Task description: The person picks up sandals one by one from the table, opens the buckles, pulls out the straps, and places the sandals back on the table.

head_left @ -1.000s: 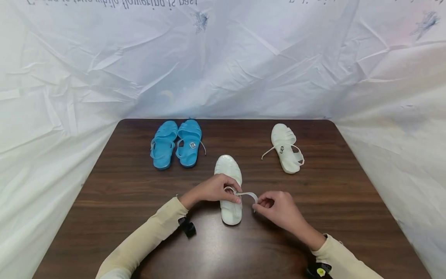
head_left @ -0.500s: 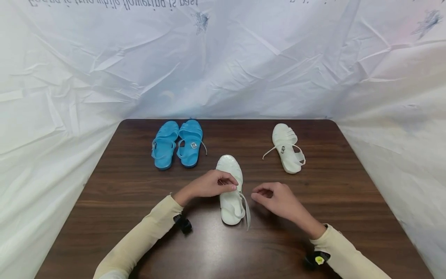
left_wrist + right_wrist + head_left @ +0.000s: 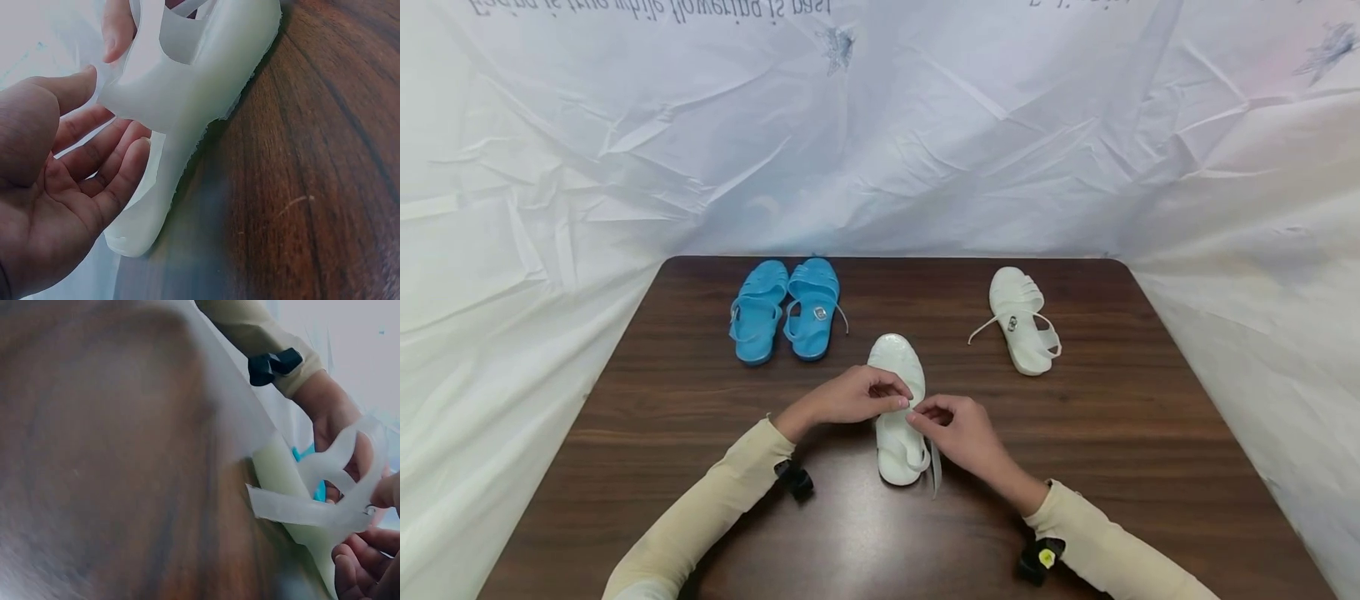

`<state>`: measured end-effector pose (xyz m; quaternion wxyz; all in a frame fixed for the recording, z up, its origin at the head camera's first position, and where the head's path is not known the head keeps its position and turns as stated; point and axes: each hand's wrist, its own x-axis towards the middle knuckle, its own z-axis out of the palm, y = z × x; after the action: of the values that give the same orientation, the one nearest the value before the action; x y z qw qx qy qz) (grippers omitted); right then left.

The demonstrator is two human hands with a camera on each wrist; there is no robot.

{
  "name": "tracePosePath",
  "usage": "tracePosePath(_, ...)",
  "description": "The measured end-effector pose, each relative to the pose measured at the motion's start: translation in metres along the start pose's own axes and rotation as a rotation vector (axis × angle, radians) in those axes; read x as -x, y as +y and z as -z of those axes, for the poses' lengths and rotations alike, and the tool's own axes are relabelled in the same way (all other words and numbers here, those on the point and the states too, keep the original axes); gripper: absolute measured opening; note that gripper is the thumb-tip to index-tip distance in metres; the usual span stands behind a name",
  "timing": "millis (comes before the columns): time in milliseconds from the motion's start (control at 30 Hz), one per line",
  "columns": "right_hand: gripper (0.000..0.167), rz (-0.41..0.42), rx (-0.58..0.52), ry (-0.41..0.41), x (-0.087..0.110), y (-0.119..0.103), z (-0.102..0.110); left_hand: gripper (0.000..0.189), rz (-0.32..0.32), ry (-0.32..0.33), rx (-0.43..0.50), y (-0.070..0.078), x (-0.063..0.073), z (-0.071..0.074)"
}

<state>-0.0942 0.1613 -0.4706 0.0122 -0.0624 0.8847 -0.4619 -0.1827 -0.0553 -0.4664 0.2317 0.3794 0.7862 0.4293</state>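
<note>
A white jelly sandal (image 3: 897, 354) lies near the table's middle, toe pointing away. My left hand (image 3: 850, 395) reaches over it from the left, with curled fingers and thumb at its upper strap edge. In the left wrist view, some fingertips of the left hand (image 3: 81, 147) go behind the strap piece (image 3: 147, 94). My right hand (image 3: 958, 429) meets it from the right. In the right wrist view, the thumb and fingers of the right hand (image 3: 372, 556) pinch the sandal by the small metal buckle (image 3: 369, 510). The loose ankle strap (image 3: 287, 506) sticks out free.
Two blue sandals (image 3: 756, 333) stand side by side at the back left of the dark wooden table (image 3: 655, 375). A second white sandal (image 3: 1030, 354), its strap undone, lies at the back right. White sheeting (image 3: 887, 167) hangs behind the table.
The right hand let go of the strap end, which dropped beside the heel, then moved left to the buckle. The left hand shifted slightly up and left off the strap.
</note>
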Motion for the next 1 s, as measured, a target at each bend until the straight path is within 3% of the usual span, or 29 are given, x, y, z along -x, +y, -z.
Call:
tracePosePath(133, 0.008, -0.004, -0.006, 0.04, 0.003, 0.001, -0.003, 0.021, -0.008, 0.006, -0.012, -0.001, 0.0, 0.0)
tracePosePath(333, 0.007, -0.034, -0.031, 0.035, 0.005, -0.001, -0.005, 0.02, -0.031, 0.019, -0.021, -0.002, 0.0, 0.001)
tracePosePath(567, 0.011, 0.017, 0.044, 0.043, 0.005, -0.001, -0.01, 0.019, -0.033, 0.029, -0.03, -0.004, 0.001, -0.002)
tracePosePath(800, 0.012, 0.018, 0.068, 0.052, 0.007, 0.0, -0.014, 0.01, -0.065, -0.012, 0.03, -0.004, 0.001, -0.01)
tracePosePath(1000, 0.012, 0.044, 0.08, 0.075, 0.007, 0.0, -0.013, 0.009, -0.073, 0.026, 0.069, -0.003, 0.002, -0.014)
